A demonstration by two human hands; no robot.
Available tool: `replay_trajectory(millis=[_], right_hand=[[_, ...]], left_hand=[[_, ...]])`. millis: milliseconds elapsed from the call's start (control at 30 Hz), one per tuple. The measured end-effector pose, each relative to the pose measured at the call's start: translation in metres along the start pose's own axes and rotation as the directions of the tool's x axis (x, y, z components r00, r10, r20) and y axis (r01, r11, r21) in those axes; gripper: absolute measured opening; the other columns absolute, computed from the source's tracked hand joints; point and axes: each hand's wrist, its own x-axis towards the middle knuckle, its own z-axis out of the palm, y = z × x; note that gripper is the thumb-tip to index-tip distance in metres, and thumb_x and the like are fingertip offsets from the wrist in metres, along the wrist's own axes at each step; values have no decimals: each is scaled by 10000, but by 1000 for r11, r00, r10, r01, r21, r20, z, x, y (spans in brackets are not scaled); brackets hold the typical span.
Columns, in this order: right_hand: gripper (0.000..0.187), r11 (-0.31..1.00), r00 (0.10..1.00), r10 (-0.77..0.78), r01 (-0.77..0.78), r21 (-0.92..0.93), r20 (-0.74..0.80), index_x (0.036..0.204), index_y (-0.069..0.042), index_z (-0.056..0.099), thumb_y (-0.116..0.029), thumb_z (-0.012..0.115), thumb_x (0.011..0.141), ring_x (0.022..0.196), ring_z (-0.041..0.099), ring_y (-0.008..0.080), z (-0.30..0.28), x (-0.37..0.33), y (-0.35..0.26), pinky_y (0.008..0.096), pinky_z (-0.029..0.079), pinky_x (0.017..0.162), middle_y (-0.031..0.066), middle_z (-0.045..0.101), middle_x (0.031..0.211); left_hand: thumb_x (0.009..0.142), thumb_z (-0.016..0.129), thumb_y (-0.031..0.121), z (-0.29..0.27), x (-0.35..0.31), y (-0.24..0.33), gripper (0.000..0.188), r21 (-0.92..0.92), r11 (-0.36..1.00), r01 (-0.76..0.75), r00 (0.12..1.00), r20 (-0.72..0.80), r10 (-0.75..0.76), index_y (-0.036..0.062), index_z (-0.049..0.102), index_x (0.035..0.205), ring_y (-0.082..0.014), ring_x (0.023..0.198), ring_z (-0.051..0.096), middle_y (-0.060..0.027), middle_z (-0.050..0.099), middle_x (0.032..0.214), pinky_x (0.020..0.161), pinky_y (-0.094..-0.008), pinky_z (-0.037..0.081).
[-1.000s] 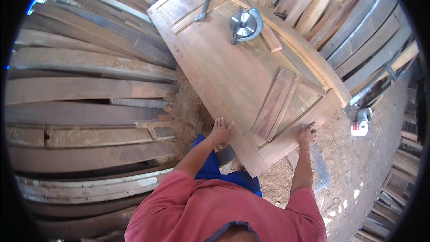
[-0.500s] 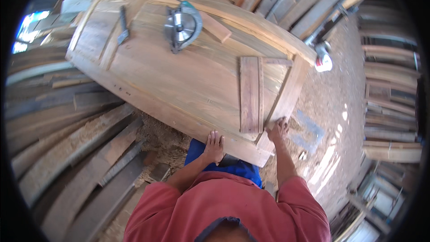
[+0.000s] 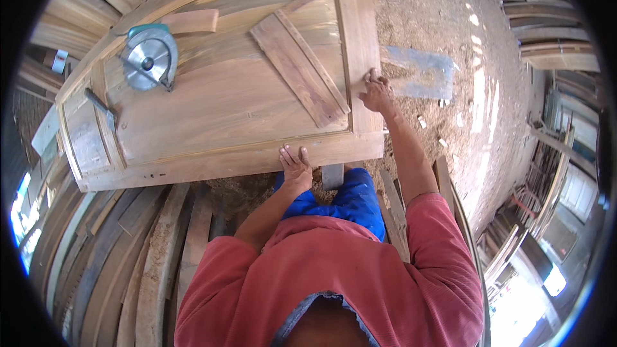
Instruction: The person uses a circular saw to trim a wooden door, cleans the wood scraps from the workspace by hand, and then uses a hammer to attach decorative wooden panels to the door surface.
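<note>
- Your left hand [image 3: 295, 166] lay on the near edge of the wooden door panel [image 3: 218, 109], fingers spread and flat on the rail, pressing rather than clasping.
- Your right hand [image 3: 377, 92] held the panel's right-hand end, fingers curled over that edge (how far they wrapped underneath could not be told).
- The panel lay flat in front of you, raised above the sawdust-covered ground [image 3: 450, 38], with stacked planks [image 3: 122, 250] off to your left.
- A circular saw [image 3: 149, 58], a small wooden block [image 3: 190, 21], two loose slats [image 3: 299, 67] and a hammer [image 3: 101, 106] rested on top, well apart from both hands.
- To shift it well, I judged you needed to keep the panel level and move it slowly: any tilt could have sent the saw sliding.
- A firmer grip with the left hand would have helped, since a flat palm only steadies.
</note>
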Motion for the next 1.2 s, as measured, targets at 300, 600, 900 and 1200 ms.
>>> replay_trajectory(millis=[300,600,900,1200], right_hand=[[546,377,990,111,35,926,-83,1347,-14,591,-406,592,966,1275,565,354,-11,-17,66,443,471,1050,247,522,1440],[543,219,938,291,-258,941,189,1191,69,650,-394,728,917,1074,650,240,150,-116,103,368,499,916,182,713,1117],[435,189,924,377,-137,972,56,1065,6,640,-406,696,937,767,579,160,169,-100,72,354,483,672,64,674,893],[536,398,846,507,-63,915,-162,978,44,659,-483,714,890,686,603,214,164,-83,63,395,494,621,136,653,732]], left_hand=[[893,646,388,-44,-12,-4,888,-124,992,-14,996,84,24,-25,233,1562,-631,1448,78,-480,84,1535,1206,-604,111],[912,625,501,-14,-41,-100,942,-483,804,346,909,-40,-415,-105,236,1518,-536,1479,166,-424,234,1534,1228,-498,182],[886,635,585,-6,-10,-95,1177,-293,860,417,908,163,-385,-180,-15,1500,-670,1422,48,-532,18,1494,1214,-596,120],[870,658,582,-10,5,-90,1209,-306,871,384,923,153,-353,-158,-50,1512,-665,1427,-26,-529,-4,1499,1208,-619,70]])
